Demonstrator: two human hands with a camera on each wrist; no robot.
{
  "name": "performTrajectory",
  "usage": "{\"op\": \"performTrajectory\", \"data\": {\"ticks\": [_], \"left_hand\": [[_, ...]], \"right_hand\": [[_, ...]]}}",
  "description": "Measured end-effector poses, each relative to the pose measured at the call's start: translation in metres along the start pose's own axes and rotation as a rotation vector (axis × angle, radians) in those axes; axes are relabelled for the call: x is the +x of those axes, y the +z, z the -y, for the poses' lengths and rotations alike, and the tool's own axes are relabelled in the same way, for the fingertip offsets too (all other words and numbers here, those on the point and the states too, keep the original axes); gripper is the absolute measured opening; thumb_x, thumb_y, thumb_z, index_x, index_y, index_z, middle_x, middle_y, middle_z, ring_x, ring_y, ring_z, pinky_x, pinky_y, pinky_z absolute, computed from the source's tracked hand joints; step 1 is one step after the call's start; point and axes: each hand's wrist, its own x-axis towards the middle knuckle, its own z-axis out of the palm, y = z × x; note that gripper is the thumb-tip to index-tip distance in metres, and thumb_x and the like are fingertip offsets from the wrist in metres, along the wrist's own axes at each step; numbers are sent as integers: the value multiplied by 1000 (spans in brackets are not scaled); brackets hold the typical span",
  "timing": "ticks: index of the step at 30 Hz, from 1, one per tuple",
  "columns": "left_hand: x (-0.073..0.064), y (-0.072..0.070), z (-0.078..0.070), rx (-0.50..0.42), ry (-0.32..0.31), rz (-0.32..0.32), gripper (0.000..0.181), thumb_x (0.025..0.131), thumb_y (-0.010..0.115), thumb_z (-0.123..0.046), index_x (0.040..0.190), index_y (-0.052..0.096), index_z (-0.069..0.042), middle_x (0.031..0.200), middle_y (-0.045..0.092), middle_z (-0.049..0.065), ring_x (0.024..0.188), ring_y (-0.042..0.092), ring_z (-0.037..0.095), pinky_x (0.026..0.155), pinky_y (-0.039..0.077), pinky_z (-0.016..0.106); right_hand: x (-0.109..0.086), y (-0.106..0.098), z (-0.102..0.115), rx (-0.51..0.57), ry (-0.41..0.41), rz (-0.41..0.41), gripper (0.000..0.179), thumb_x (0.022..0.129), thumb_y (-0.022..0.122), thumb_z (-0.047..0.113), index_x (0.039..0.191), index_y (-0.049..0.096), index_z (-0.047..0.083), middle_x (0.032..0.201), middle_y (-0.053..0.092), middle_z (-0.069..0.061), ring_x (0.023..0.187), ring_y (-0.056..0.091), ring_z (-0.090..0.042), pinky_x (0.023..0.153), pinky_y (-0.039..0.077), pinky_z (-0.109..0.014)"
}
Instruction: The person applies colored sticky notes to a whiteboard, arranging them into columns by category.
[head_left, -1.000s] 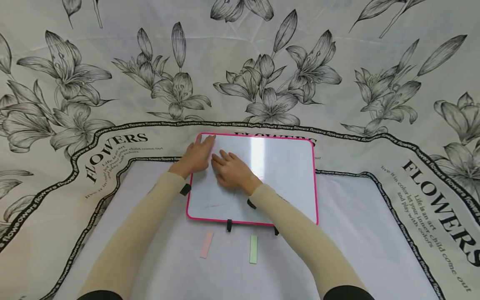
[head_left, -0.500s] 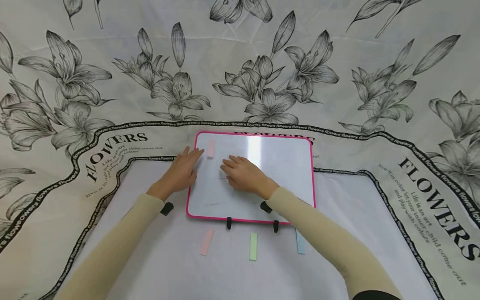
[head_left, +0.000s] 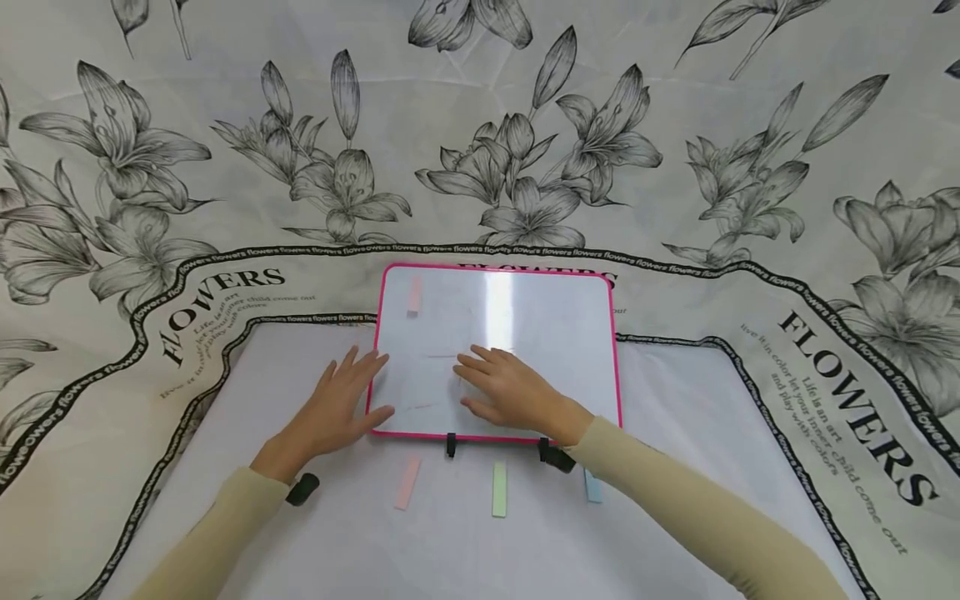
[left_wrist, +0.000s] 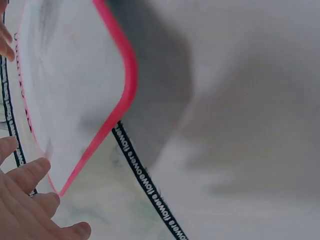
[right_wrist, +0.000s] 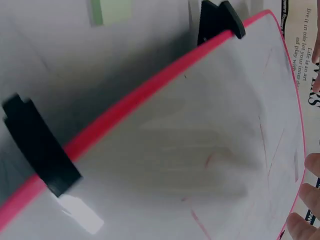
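A white board [head_left: 570, 333] with a pink rim leans tilted back on black feet [head_left: 451, 445], faint red marks on its surface. One pink sticky strip [head_left: 414, 297] is stuck near its upper left corner. My left hand [head_left: 333, 408] is by the board's lower left edge, fingers spread, holding nothing; the left wrist view shows its fingers [left_wrist: 30, 175] near the pink rim. Over the board's lower middle is my right hand [head_left: 517, 396], fingers extended and also holding nothing. Its fingertips [right_wrist: 311, 197] show at the right side of the right wrist view.
In front of the board lie a pink strip [head_left: 408, 483], a green strip [head_left: 499, 490] and a blue strip [head_left: 593, 487], on a white cloth [head_left: 337, 533]. Behind hangs fabric printed with flowers and black lettering. Black wrist cameras [head_left: 303, 489] sit under both wrists.
The left hand has come off the pink strip on the board and moved down and left. My right hand has drawn back down and to the right. The strip stays on the board.
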Motion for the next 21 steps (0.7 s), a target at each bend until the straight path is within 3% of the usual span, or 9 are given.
{"op": "performTrajectory", "data": {"ticks": [4,7,11,15,21], "left_hand": [[-29,11,-4,6,8,-15,85,95,64,-57,161,34,-15,165,36,15,156,21,45,120,18,72],[-47,14,-10,-39,-27,-35,84,93,69,-53,160,36,-14,164,39,14,155,26,44,118,27,70],[-67,18,-15,-99,-102,-53,85,91,74,-48,160,37,-14,164,40,10,154,31,41,116,35,66],[-89,22,-18,-134,-191,-42,85,91,76,-47,160,36,-16,163,42,9,151,38,36,117,38,60],[-120,23,-20,-257,-331,-75,82,92,74,-47,160,36,-21,161,43,11,148,41,39,115,37,65]], "right_hand": [[-24,2,13,37,13,-4,54,95,72,36,138,64,4,139,66,-15,132,60,-40,105,52,-54],[-38,1,22,76,53,-13,56,94,74,34,139,63,2,141,64,-17,133,59,-41,106,52,-53],[-47,3,36,161,101,-44,59,92,77,28,140,60,0,142,63,-19,134,57,-43,106,52,-52],[-46,12,56,225,99,-75,62,91,78,26,142,57,-2,142,62,-20,134,57,-43,104,54,-51],[-46,23,85,362,172,-41,62,94,75,29,146,54,1,148,58,-18,138,54,-41,102,55,-49]]}}
